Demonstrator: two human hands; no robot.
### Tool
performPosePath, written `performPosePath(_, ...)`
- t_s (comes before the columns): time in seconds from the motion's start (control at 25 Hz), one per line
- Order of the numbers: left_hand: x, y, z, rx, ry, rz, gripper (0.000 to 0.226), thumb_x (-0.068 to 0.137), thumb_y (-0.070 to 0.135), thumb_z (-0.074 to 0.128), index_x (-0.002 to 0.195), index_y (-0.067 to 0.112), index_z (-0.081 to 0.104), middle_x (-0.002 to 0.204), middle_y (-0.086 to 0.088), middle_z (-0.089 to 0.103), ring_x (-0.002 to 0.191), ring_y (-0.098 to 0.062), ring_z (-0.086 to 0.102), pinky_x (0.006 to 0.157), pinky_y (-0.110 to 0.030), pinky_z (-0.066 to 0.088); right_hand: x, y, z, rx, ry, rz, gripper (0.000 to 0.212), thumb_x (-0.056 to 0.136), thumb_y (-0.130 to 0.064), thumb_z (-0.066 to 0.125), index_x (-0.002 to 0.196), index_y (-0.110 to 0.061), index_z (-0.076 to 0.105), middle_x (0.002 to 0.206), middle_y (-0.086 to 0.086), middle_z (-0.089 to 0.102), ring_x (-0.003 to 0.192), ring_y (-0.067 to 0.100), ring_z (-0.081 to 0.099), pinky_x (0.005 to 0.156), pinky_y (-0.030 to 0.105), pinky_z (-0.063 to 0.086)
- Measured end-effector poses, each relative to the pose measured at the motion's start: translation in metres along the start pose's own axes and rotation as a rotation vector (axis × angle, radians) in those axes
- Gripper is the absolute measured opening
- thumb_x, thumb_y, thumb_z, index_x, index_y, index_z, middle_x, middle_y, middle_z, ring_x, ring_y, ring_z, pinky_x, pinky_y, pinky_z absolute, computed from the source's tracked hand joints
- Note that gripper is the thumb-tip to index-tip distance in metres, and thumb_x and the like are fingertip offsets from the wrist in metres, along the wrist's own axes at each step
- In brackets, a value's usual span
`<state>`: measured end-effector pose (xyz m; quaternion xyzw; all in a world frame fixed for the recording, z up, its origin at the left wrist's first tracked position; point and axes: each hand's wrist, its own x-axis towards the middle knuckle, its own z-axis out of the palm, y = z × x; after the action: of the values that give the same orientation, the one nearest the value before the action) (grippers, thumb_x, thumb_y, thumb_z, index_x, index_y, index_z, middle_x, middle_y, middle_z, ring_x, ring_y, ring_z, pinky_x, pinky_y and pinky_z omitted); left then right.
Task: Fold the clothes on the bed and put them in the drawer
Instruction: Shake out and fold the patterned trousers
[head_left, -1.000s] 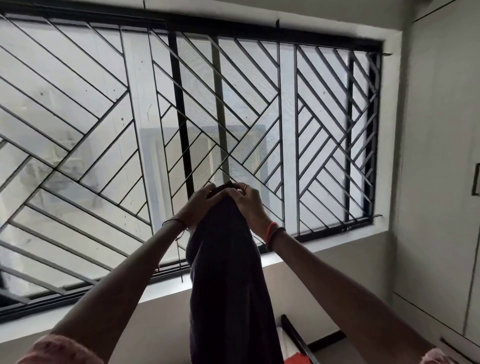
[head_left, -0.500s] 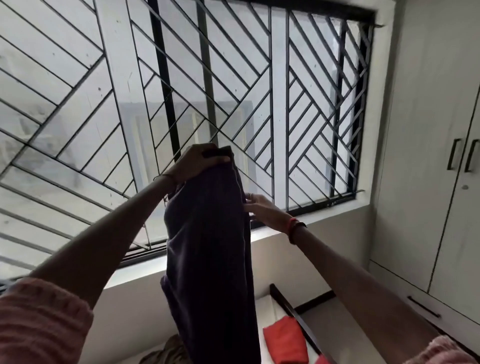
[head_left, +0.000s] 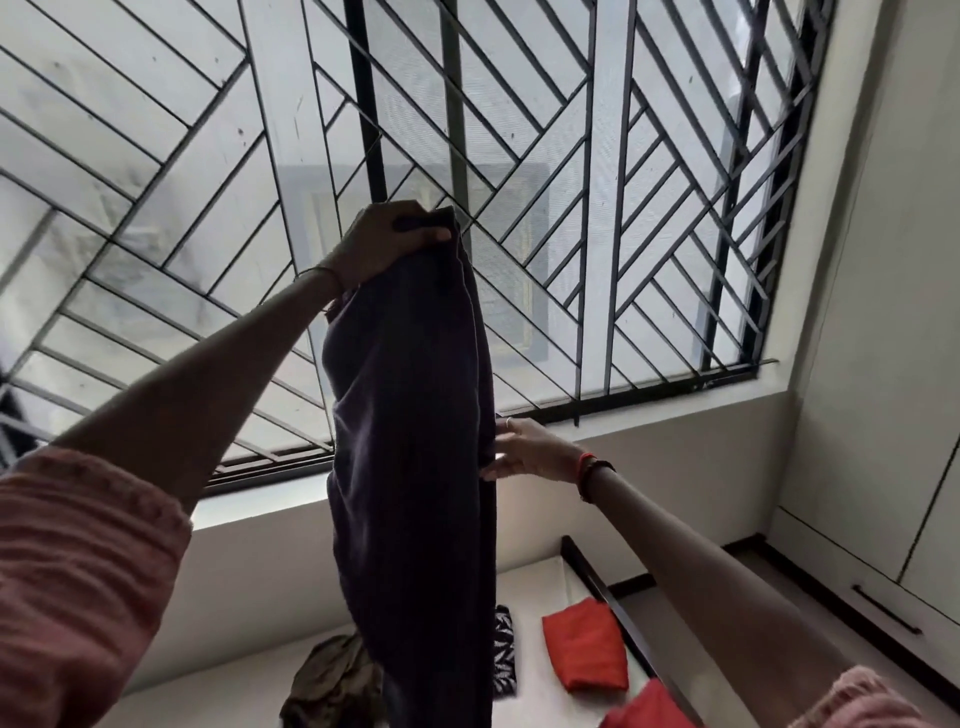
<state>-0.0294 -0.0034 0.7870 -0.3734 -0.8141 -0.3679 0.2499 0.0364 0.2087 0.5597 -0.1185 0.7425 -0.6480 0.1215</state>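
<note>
A long dark purple garment (head_left: 415, 441) hangs straight down in front of the window. My left hand (head_left: 387, 244) grips its top end, raised high. My right hand (head_left: 530, 449) is lower, fingers extended against the garment's right edge at about mid-height. On the white bed (head_left: 223, 691) below lie a folded red cloth (head_left: 584, 644), another red piece (head_left: 649, 709) at the bottom edge, a black-and-white patterned cloth (head_left: 503, 652) and a crumpled olive garment (head_left: 332, 680). A drawer (head_left: 883, 616) with a dark handle sits low in the wardrobe at right.
A barred window (head_left: 571, 208) fills the wall ahead, with a sill below it. White wardrobe doors (head_left: 883, 312) stand on the right. The bed's dark frame edge (head_left: 613, 603) runs between mattress and floor.
My right hand let go of the garment's top and slid down its right edge to mid-height. My left hand keeps the top raised. The view tilted down, showing more of the bed.
</note>
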Motion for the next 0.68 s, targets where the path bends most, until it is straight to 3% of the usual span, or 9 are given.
performPosePath(0.12, -0.002, -0.005, -0.008, -0.060, 0.039, -0.054, 0.036, 0.082, 0.040, 0.070, 0.087, 0.005, 0.064, 0.080, -0.006, 0.060, 0.074, -0.007, 0.052, 0.071, -0.026, 0.041, 0.011, 0.017, 0.014, -0.047, 0.111, -0.004, 0.028, 0.096, -0.007, 0.052, 0.119, 0.008, 0.058, 0.096, 0.010, 0.068, 0.072, 0.012, 0.068, 0.073, 0.026, 0.059)
performPosePath(0.2, -0.006, -0.009, -0.010, -0.063, 0.079, -0.080, 0.028, 0.083, 0.037, 0.069, 0.082, 0.010, 0.064, 0.077, -0.002, 0.059, 0.070, -0.004, 0.051, 0.070, -0.024, 0.041, 0.019, 0.025, 0.020, 0.022, 0.171, -0.034, 0.049, 0.095, -0.030, 0.057, 0.119, 0.013, 0.055, 0.091, 0.009, 0.063, 0.072, 0.012, 0.062, 0.076, 0.027, 0.055)
performPosePath(0.24, -0.008, -0.009, -0.010, -0.059, 0.099, -0.091, 0.020, 0.084, 0.036, 0.069, 0.078, 0.017, 0.064, 0.075, 0.003, 0.060, 0.068, -0.001, 0.052, 0.070, -0.022, 0.041, 0.022, 0.028, 0.022, 0.081, 0.155, -0.034, 0.062, 0.091, -0.046, 0.058, 0.119, 0.009, 0.056, 0.092, 0.009, 0.062, 0.076, 0.015, 0.060, 0.079, 0.030, 0.051)
performPosePath(0.32, -0.012, -0.011, -0.012, -0.067, 0.140, -0.099, 0.015, 0.083, 0.036, 0.070, 0.073, 0.028, 0.062, 0.071, 0.008, 0.060, 0.066, 0.002, 0.053, 0.071, -0.022, 0.042, 0.023, 0.035, 0.024, 0.172, 0.114, -0.048, 0.067, 0.085, -0.061, 0.057, 0.118, -0.002, 0.061, 0.098, 0.006, 0.062, 0.086, 0.019, 0.059, 0.083, 0.033, 0.047)
performPosePath(0.44, -0.013, -0.013, -0.015, -0.071, 0.184, -0.107, 0.019, 0.082, 0.039, 0.070, 0.075, 0.022, 0.064, 0.074, 0.003, 0.061, 0.070, -0.006, 0.053, 0.071, -0.027, 0.043, 0.022, 0.052, 0.028, 0.117, 0.111, -0.149, 0.049, 0.078, -0.041, 0.076, 0.112, -0.007, 0.062, 0.104, 0.003, 0.068, 0.095, 0.019, 0.066, 0.085, 0.030, 0.052)
performPosePath(0.56, -0.011, -0.007, -0.018, -0.067, 0.220, -0.105, 0.025, 0.082, 0.040, 0.069, 0.080, 0.016, 0.065, 0.076, -0.001, 0.061, 0.071, -0.006, 0.052, 0.070, -0.026, 0.042, 0.027, 0.080, 0.032, 0.005, 0.204, -0.193, 0.034, 0.076, -0.013, 0.077, 0.107, -0.016, 0.065, 0.105, 0.007, 0.072, 0.102, 0.024, 0.068, 0.092, 0.040, 0.054)
performPosePath(0.68, -0.010, -0.001, -0.024, -0.061, 0.244, -0.124, 0.026, 0.084, 0.039, 0.068, 0.085, 0.013, 0.067, 0.077, 0.004, 0.062, 0.070, 0.000, 0.052, 0.068, -0.016, 0.042, 0.029, 0.100, 0.026, -0.044, 0.289, -0.174, 0.020, 0.080, -0.014, 0.071, 0.100, -0.016, 0.072, 0.100, 0.007, 0.073, 0.101, 0.028, 0.068, 0.091, 0.045, 0.054)
